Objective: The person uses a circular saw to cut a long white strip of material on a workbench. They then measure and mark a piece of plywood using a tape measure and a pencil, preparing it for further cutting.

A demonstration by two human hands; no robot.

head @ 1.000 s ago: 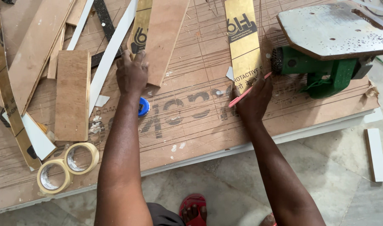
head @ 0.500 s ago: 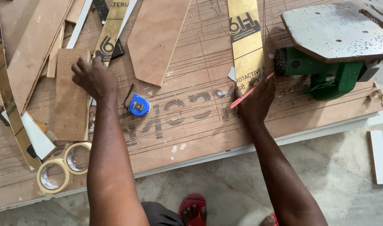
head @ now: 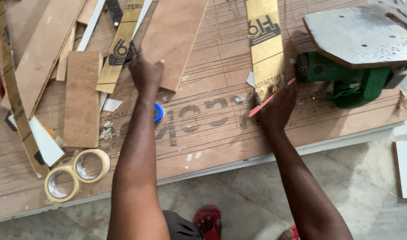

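Right hand [head: 277,109] grips red pencil [head: 270,98] on gold strip [head: 265,44]; left hand [head: 145,73] open, touching plywood offcut [head: 174,40]

We are looking down on a large plywood sheet [head: 203,133] serving as the work surface, scored with fine parallel lines and bearing faded stencilled lettering; its pale edge is running diagonally across the lower view; beneath it a grey stone-tiled floor [head: 354,186] is showing, mottled and dusty; a white offcut strip [head: 403,169] is lying on the tiles at right; soft, even daylight is falling throughout.
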